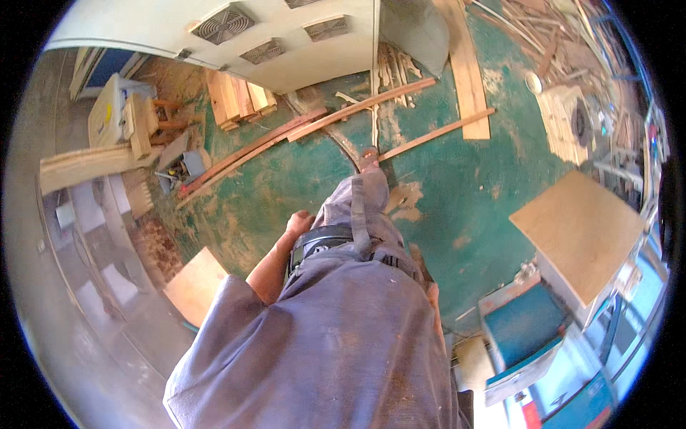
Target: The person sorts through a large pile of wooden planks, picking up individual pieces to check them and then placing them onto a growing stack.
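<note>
My left hand (pixel 300 222) hangs beside my left thigh, next to the dark belt at my waist. Its fingers point downward and are too small and turned to show whether they hold anything. Only a sliver of my right arm (pixel 433 304) shows along the right edge of my grey shirt (pixel 350 336); the right hand is hidden. One foot (pixel 369 160) is stretched forward, close to the end of a narrow wooden strip (pixel 436 134). Longer reddish wood strips (pixel 357 109) lie across the floor ahead of that foot.
A pale cabinet (pixel 321 53) with vent fans stands ahead. Planks (pixel 236 100) are stacked at its left; a wide board (pixel 468 79) lies right. Scrap wood (pixel 550 36) fills the far right. A wooden panel (pixel 579 232) and blue-topped machine (pixel 525 325) stand at right on the green floor.
</note>
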The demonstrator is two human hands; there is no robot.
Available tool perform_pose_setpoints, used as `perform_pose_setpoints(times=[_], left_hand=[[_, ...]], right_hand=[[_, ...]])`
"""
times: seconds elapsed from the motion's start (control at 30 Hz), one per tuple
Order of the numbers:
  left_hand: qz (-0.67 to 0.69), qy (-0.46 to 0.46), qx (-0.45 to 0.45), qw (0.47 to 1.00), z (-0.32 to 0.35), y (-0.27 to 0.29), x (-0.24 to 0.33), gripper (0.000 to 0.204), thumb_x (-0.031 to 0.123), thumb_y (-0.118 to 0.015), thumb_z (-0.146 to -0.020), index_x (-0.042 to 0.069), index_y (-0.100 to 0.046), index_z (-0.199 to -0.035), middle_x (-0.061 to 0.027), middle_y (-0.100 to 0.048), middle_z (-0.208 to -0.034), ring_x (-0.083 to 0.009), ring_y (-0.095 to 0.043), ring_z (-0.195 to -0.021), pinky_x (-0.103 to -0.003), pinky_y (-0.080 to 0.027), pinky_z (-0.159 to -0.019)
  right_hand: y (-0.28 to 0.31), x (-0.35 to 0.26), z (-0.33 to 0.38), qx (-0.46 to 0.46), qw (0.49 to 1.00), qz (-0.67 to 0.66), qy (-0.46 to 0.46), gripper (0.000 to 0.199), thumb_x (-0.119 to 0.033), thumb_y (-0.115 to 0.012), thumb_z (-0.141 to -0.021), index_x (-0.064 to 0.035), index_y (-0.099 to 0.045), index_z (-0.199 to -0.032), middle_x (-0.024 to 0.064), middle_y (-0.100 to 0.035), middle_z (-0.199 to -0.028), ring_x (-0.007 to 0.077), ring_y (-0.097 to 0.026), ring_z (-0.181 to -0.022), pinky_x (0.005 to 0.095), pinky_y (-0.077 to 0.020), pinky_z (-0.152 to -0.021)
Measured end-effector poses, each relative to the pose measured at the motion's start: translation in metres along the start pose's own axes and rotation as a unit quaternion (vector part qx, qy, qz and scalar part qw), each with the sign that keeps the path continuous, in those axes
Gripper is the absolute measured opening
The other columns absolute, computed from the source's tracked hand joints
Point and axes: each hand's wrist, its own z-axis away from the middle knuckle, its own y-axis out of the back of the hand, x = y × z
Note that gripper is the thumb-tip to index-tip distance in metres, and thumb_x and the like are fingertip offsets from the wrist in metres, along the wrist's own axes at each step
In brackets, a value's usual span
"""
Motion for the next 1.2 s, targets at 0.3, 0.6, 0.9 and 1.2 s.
perform_pose_setpoints(times=[0.3,0.6,0.9,1.2], left_hand=[[0.134,0.034,0.033,0.990,-0.026,0.000,0.118,0.020,0.025,-0.067,-0.078,0.006,-0.062,-0.078,-0.0082,-0.062,-0.069,-0.0210,-0.062,-0.069,-0.035,-0.049,-0.063],[0.318,-0.201,0.098,0.921,0.043,0.038,0.383,0.022,0.022,-0.067,-0.083,0.001,-0.063,-0.090,-0.0039,-0.064,-0.076,-0.0126,-0.057,-0.071,-0.029,-0.047,-0.067],[0.344,-0.354,-0.188,0.849,0.187,-0.061,0.570,0.032,0.013,-0.075,-0.083,0.003,-0.065,-0.111,0.0010,-0.067,-0.096,-0.0058,-0.058,-0.085,-0.024,-0.048,-0.078],[0.321,-0.734,-0.408,0.438,0.297,-0.039,0.702,0.031,0.029,-0.063,-0.092,0.004,-0.054,-0.075,-0.0096,-0.064,-0.092,-0.0286,-0.060,-0.078,-0.038,-0.047,-0.067]], right_hand=[[0.143,-0.083,-0.077,0.028,0.976,-0.216,-0.030,0.036,-0.023,-0.058,-0.091,0.0017,-0.062,-0.116,0.0078,-0.069,-0.093,0.0197,-0.063,-0.080,0.0363,-0.0488,-0.075],[0.183,0.037,-0.200,-0.034,0.992,-0.007,0.124,0.030,-0.030,-0.054,-0.087,-0.0079,-0.068,-0.102,0.0183,-0.066,-0.092,0.0358,-0.063,-0.082,0.0413,-0.0477,-0.070],[0.341,0.064,-0.258,0.075,0.983,0.093,0.137,0.023,-0.029,-0.054,-0.081,-0.0070,-0.061,-0.076,0.0125,-0.058,-0.067,0.0264,-0.057,-0.064,0.0408,-0.0453,-0.059],[0.356,0.090,-0.220,-0.005,1.000,-0.005,0.025,0.030,-0.025,-0.053,-0.086,-0.0081,-0.065,-0.108,0.0154,-0.069,-0.088,0.0336,-0.066,-0.083,0.0437,-0.0506,-0.073]])
